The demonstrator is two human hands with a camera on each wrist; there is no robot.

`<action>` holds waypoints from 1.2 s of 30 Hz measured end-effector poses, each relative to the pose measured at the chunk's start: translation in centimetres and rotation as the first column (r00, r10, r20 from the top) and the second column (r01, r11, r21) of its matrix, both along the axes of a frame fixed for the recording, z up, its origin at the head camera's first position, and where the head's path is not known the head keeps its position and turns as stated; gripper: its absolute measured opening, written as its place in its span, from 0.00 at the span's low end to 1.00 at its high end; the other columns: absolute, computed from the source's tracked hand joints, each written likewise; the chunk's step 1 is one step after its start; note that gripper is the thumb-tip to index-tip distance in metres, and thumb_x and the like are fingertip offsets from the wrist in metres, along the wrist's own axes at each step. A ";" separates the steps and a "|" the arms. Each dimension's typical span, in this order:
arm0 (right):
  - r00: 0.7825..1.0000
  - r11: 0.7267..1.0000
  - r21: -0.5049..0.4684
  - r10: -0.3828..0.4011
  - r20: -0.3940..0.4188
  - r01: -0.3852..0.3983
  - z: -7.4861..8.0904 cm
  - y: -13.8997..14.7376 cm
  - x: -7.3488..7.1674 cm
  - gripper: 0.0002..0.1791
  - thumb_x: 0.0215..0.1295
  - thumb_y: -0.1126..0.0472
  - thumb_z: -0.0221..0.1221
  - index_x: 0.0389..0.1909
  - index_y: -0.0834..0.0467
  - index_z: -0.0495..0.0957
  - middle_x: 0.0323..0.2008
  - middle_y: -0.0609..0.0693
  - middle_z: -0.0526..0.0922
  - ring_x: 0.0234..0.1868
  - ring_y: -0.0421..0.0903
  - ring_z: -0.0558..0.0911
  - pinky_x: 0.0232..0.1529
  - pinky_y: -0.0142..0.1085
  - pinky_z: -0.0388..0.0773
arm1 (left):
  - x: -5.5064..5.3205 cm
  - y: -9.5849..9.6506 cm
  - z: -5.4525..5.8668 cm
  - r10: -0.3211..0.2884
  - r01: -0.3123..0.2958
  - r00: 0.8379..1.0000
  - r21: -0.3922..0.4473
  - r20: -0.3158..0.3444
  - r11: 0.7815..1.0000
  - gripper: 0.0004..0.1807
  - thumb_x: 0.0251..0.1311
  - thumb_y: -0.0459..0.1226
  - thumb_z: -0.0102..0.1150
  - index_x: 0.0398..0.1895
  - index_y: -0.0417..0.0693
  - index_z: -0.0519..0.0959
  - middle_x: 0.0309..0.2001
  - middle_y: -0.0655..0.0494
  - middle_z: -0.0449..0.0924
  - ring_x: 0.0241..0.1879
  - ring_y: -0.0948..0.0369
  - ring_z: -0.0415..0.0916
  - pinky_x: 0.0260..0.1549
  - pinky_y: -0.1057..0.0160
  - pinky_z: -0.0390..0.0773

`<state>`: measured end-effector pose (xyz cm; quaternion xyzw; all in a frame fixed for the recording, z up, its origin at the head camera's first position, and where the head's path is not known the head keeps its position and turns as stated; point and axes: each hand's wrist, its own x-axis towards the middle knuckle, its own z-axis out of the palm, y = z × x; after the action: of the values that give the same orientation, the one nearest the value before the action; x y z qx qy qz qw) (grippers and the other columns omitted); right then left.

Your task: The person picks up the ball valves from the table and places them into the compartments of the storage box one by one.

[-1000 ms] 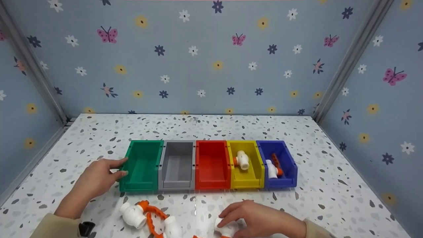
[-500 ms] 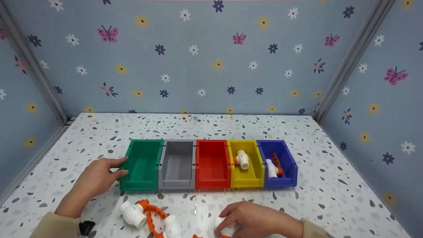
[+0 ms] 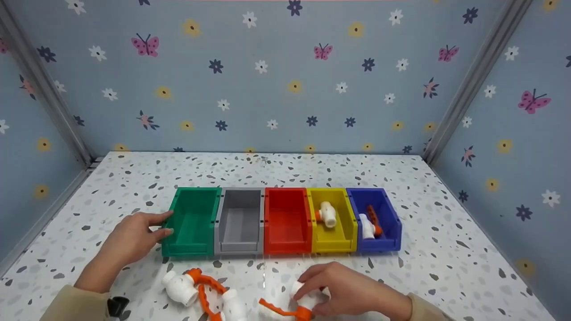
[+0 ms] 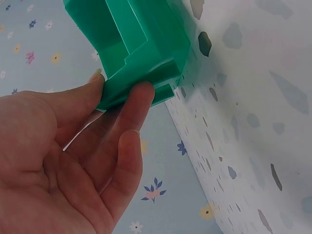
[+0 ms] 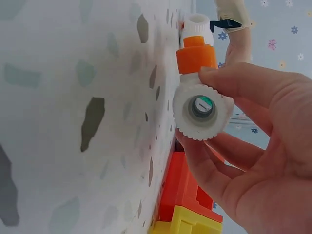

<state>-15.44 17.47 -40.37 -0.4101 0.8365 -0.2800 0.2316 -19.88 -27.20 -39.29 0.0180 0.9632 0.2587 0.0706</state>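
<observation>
My left hand [image 3: 129,238] grips the left side wall of the green bin [image 3: 192,250], at the left end of a row of joined bins. In the left wrist view, thumb and fingers pinch the green bin's edge [image 4: 151,73]. Low on the right, my right hand [image 3: 345,287] holds a white ball valve [image 5: 214,119] with an orange handle [image 3: 276,308] pointing left. The right wrist view shows its open round end facing the camera, thumb above and fingers below. Two similar ball valves lie on the table at the lower left, one white body [image 3: 180,290] and another [image 3: 234,305] nearer me.
Beside the green bin stand a grey bin [image 3: 239,248], a red bin [image 3: 287,248], a yellow bin [image 3: 334,246] holding one ball valve [image 3: 328,215], and a blue bin [image 3: 379,245] holding another ball valve [image 3: 366,226]. Patterned walls [image 3: 285,89] enclose the speckled table [image 3: 267,171].
My right hand has raised the ball valve slightly, and its orange handle now shows in full to the left. The left hand stays at the green bin.
</observation>
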 end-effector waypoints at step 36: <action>0.727 0.790 -0.300 -0.611 -0.315 0.534 0.9 -3.6 -3.5 0.13 0.57 0.58 0.67 0.44 0.48 0.83 0.52 0.42 0.79 0.38 0.42 0.77 0.40 0.36 0.80 | 0.1 0.0 -0.1 0.003 -0.003 1.000 0.000 -0.019 1.000 0.32 0.68 0.43 0.62 0.72 0.43 0.66 0.56 0.34 0.76 0.37 0.54 0.74 0.32 0.56 0.77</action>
<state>-18.90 13.83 -39.45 -0.1986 0.9204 -0.3269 -0.0804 -19.77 -27.19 -39.40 0.0190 0.9638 0.2587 0.0609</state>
